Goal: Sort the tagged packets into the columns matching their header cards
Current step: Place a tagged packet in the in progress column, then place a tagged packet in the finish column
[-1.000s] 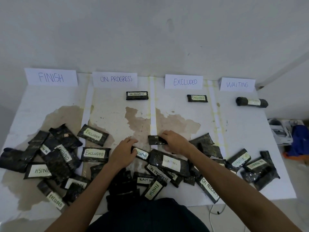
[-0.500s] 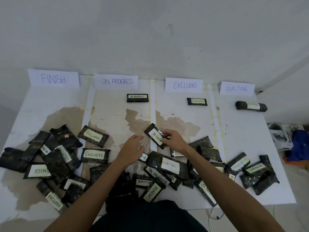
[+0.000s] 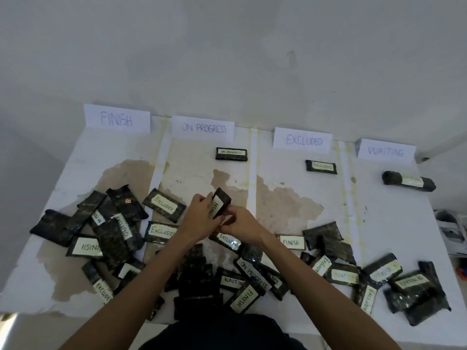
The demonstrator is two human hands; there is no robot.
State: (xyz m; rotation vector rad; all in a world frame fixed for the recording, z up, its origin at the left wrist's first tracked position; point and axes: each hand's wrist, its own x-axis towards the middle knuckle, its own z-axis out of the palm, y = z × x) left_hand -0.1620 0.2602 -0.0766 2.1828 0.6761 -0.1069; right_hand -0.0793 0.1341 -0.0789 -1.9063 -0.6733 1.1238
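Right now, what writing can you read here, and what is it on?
"FINISH": header card
"ON PROGRESS": header card
"EXCLUDED": header card
"WAITING": header card, faint
"FINISH": held packet
"ON PROGRESS": sorted packet
"EXCLUDED": sorted packet, blurred
Sorted roll: unreadable
Pile tags repeat these four words.

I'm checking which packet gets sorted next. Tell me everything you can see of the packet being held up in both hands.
The held packet is a small, dark, shiny plastic-looking rectangle with a pale label handwritten FINISH. It is lifted off the table, standing nearly on end and tilted, label towards the camera. The left hand grips its left edge and the right hand pinches its lower end. It sits over the strip between the ON PROGRESS and EXCLUDED columns, touching no other packet as far as I can see.
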